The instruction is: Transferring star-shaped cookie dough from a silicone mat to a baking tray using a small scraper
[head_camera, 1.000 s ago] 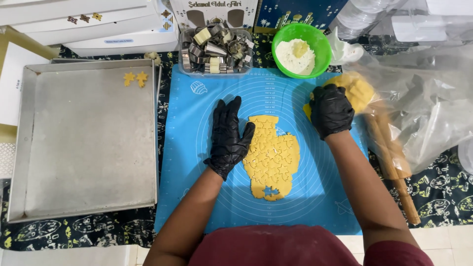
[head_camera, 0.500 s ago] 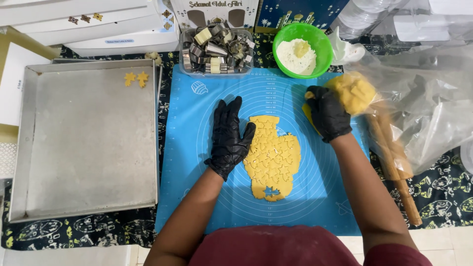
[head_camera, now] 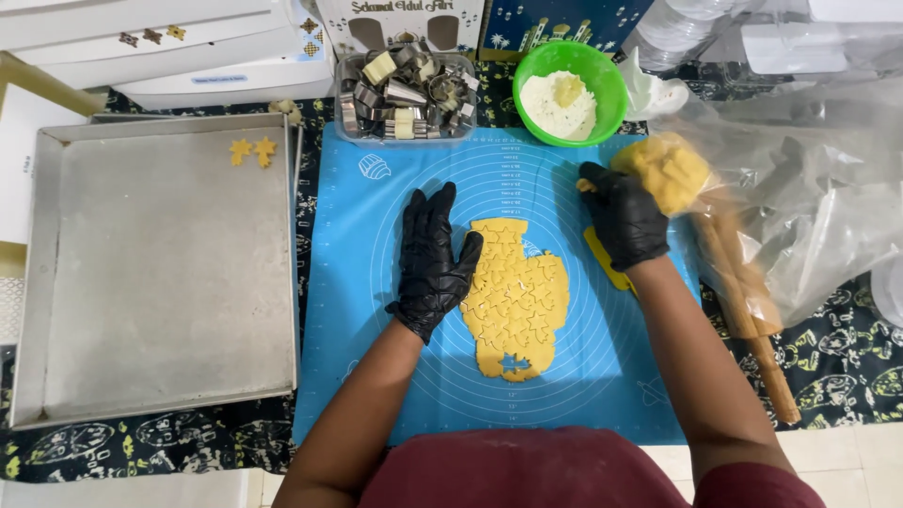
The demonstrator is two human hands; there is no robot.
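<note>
**Clerk:** Starting from the left edge, entry one is a rectangular metal baking tray [head_camera: 160, 282], dull grey, shallow-walled, with two small star-shaped dough cut-outs [head_camera: 252, 150] lying in its far right corner.

**Checker:** And past the tray?

**Clerk:** Blue silicone baking mat [head_camera: 376, 310], flexible, printed with concentric guide rings. At its far edge, a clear tub of metal cookie cutters [head_camera: 404, 94], then a green bowl of white flour [head_camera: 564, 94].

**Checker:** Hands?

**Clerk:** Left hand [head_camera: 431, 263], black glove, fingers spread wide and flat on the mat, its edge touching the left side of the rolled dough sheet [head_camera: 515, 301]. It grips nothing.

**Checker:** Describe the sheet.

**Clerk:** Yellow, thin, irregular outline, scored all over with star shapes; one star is already lifted out near the front edge. It sits at the mat's centre. I judge it soft, light and easily torn or stretched, so each star is best raised from underneath with a flat edge, not pinched.

**Checker:** Right side?

**Clerk:** Right hand [head_camera: 621, 221], black glove, fingers curled against a lump of spare yellow dough [head_camera: 666, 169]; whether it grasps it, I cannot tell. A yellow flat scraper [head_camera: 607, 263] shows partly beneath that hand. Then a wooden rolling pin [head_camera: 748, 310], rigid, and crumpled clear plastic sheeting [head_camera: 809, 188]
</note>
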